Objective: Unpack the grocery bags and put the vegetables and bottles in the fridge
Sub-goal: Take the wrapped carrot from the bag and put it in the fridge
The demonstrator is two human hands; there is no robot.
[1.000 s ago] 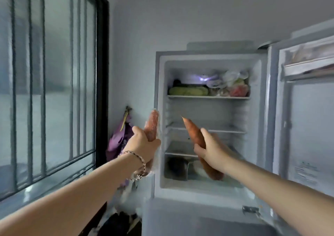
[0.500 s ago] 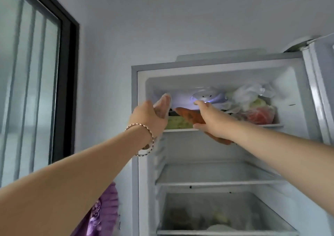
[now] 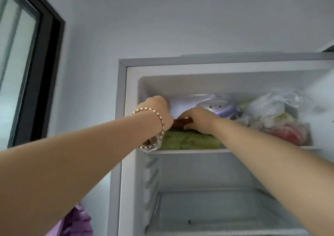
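Note:
Both my hands reach into the top shelf (image 3: 189, 151) of the open fridge (image 3: 122, 109). My right hand (image 3: 200, 120) grips a bare orange carrot (image 3: 182, 122) and holds it on top of a long green vegetable (image 3: 189, 141) lying on that shelf. My left hand (image 3: 159, 109), with a bracelet on the wrist, holds a plastic-wrapped carrot (image 3: 151, 144) at the shelf's left end. Only the carrot's lower end shows under the wrist. The fingers of both hands are mostly hidden.
Clear bags of vegetables (image 3: 271, 113) and a red item (image 3: 291, 133) fill the right of the top shelf, beside the fridge light (image 3: 216, 106). A lower shelf (image 3: 216, 190) sits beneath. A dark-framed window (image 3: 45, 55) stands at left and a purple bag (image 3: 77, 221) hangs below.
Both hands rose from the lower shelves to the top shelf and pushed further in. The right hand's carrot now lies flat on the green vegetable. My view tilted upward.

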